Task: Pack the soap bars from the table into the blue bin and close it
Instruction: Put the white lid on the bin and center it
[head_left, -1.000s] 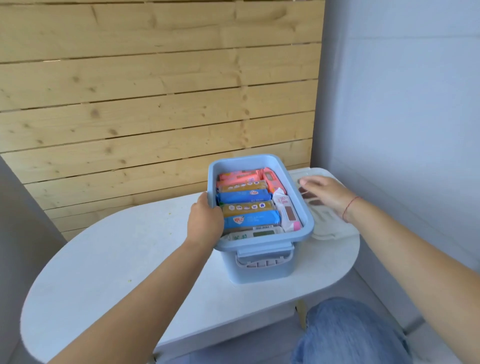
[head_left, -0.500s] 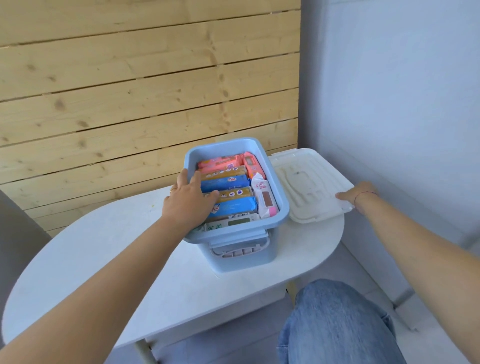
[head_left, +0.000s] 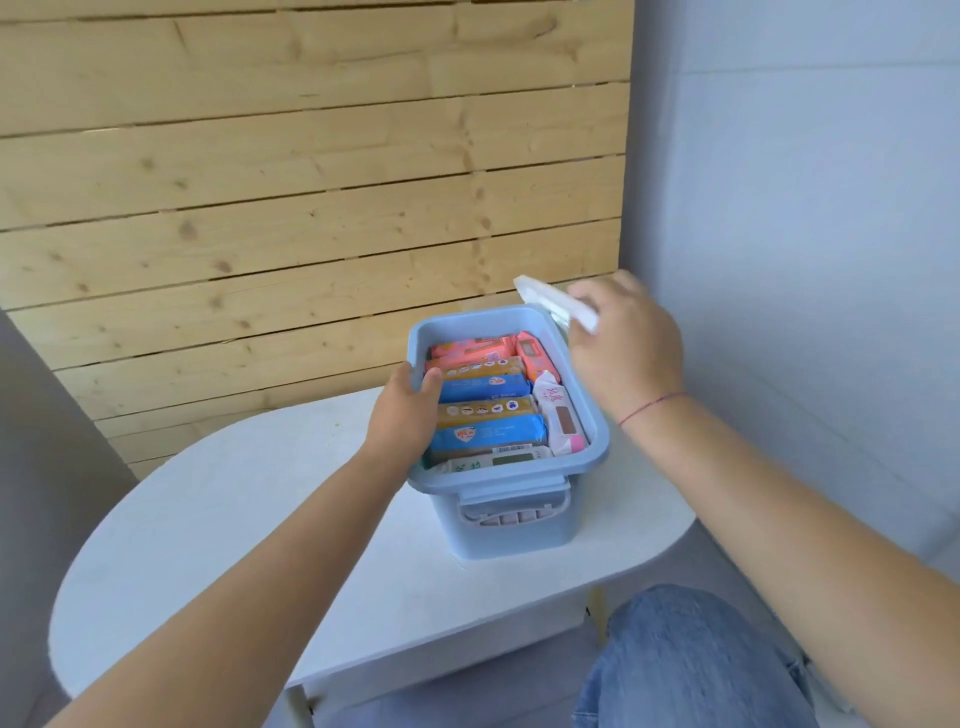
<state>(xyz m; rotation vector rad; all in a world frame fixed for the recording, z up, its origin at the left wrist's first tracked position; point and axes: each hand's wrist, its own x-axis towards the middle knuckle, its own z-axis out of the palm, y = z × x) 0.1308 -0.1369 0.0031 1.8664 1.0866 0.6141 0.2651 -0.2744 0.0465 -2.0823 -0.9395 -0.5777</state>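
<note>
- The soap bars (head_left: 488, 410) lie packed in rows inside the blue bin (head_left: 506, 512), which stands on the white table (head_left: 249, 525) with its top uncovered.
- My left hand (head_left: 402, 415) grasps the bin's left rim, fingers hooked over the edge and touching the nearest wrappers.
- My right hand (head_left: 626, 343) is up above the bin's far right corner, gripping the white lid (head_left: 550, 301); the lid is tilted and clear of the table.
- Beyond both hands runs a wooden plank wall (head_left: 311, 182); below my right forearm is a knee in blue jeans (head_left: 685, 665).
</note>
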